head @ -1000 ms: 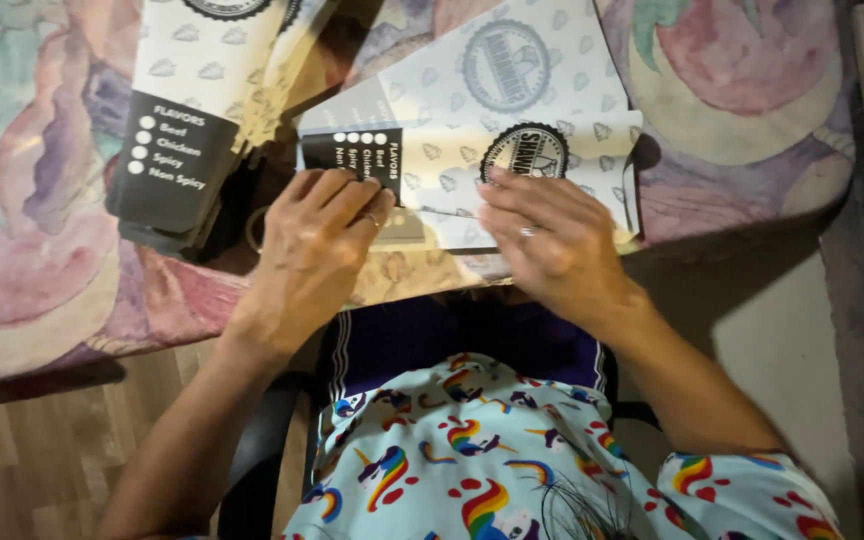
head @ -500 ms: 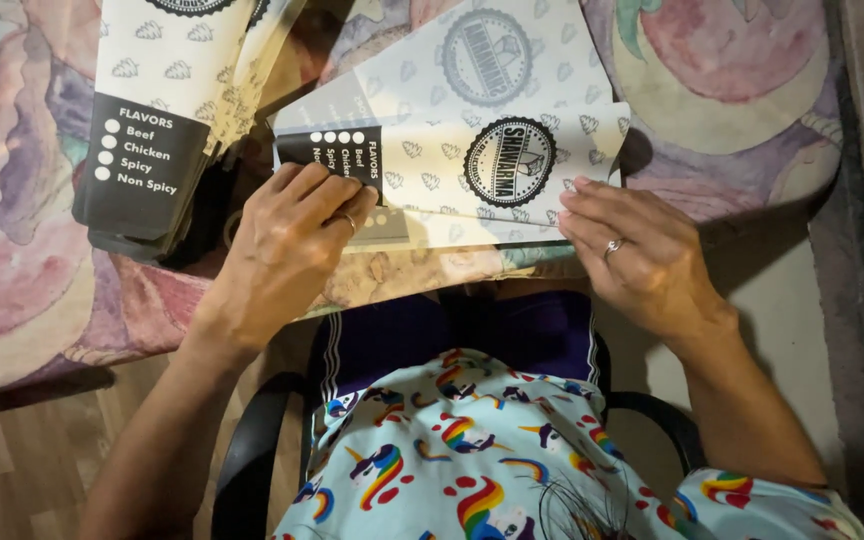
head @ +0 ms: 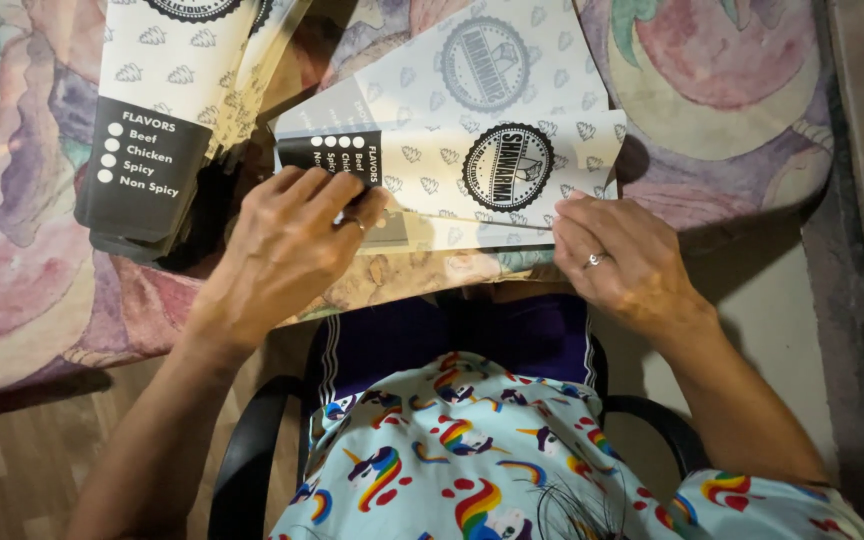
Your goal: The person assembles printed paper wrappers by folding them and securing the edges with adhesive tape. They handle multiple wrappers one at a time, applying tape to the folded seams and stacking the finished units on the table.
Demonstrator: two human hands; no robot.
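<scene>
A flat white paper wrapper (head: 472, 150) with a leaf pattern, round black emblems and a black panel lies on the patterned table edge. My left hand (head: 287, 250) presses its fingers on the wrapper's lower left corner, over the black panel. My right hand (head: 627, 260), with a ring, rests on the wrapper's lower right edge, fingers flat. Neither hand lifts the paper.
A stack of similar white and black wrappers (head: 167, 110) lies at the upper left. The table has a colourful flowery cloth (head: 722, 110). I sit on a black chair (head: 242, 470), wearing a light blue rainbow-print garment. Wooden floor shows at the lower left.
My right hand slid from the middle of the wrapper rightward to its lower right edge, uncovering the round emblem. My left hand stayed on the left corner.
</scene>
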